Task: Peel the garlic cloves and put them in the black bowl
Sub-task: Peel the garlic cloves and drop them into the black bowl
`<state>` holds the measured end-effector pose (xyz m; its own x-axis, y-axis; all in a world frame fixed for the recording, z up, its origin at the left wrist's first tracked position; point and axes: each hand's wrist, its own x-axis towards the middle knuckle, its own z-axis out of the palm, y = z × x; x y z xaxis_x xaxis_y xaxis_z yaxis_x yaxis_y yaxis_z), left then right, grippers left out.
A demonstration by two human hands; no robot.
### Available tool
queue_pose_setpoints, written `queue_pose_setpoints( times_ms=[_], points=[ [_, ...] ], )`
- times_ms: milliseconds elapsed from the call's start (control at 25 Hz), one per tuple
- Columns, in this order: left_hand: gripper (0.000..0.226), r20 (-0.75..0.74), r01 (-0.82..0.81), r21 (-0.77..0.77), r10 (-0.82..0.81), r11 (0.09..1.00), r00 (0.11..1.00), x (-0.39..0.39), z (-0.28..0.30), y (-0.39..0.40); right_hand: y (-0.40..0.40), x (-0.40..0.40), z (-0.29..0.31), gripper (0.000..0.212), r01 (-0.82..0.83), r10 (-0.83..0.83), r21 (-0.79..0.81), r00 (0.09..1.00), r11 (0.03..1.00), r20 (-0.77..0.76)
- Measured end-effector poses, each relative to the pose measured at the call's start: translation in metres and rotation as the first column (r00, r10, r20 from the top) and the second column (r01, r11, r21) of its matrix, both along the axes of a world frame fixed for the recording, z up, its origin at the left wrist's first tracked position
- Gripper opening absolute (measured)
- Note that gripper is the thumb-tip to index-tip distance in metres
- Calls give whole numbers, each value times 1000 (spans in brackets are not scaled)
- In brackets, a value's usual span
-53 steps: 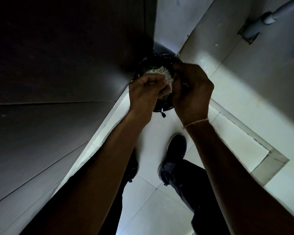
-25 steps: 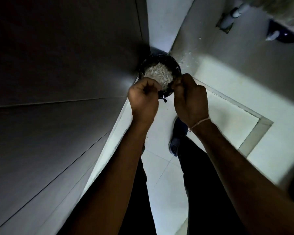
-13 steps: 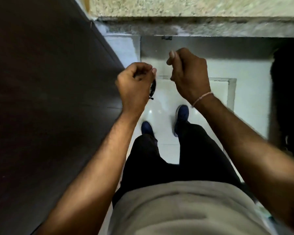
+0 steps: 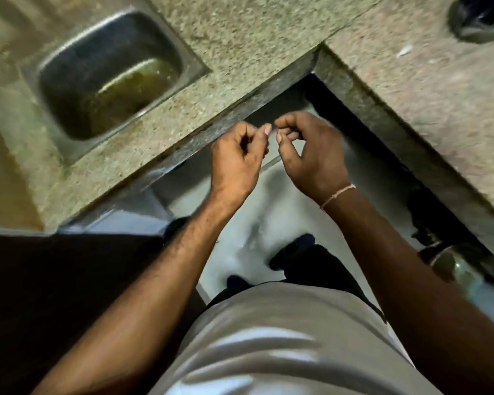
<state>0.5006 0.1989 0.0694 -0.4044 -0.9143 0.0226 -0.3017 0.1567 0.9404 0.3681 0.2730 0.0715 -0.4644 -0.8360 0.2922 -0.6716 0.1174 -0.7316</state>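
Fingers of our left hand (image 4: 236,161) and right hand (image 4: 311,155) are curled, tips nearly touching, above the inner corner of the worktop (image 4: 268,32); whether they pinch anything we cannot tell through the blur. No garlic shows clearly. What may be the black bowl (image 4: 481,19) sits at the worktop's far right edge. A steel sink (image 4: 109,72) lies to the left.
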Motion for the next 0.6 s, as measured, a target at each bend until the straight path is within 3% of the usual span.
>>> queue_pose_setpoints(
  times_ms=[80,320,440,600],
  points=[
    [5,-19,121,-25,-122,992,992,-53,5,-3,14,-49,5,21,109,-109,1,994,994,-25],
    [20,12,317,-111,-318,942,948,-193,8,-8,44,-167,9,21,310,-312,-38,933,950,-179],
    [23,35,407,-116,-406,906,913,-247,12,-5,59,-211,7,23,356,-371,-120,918,927,-138],
    [24,93,526,-129,-518,840,850,-302,11,-8,67,-256,-2,26,467,-477,-97,863,879,-167]
  ],
)
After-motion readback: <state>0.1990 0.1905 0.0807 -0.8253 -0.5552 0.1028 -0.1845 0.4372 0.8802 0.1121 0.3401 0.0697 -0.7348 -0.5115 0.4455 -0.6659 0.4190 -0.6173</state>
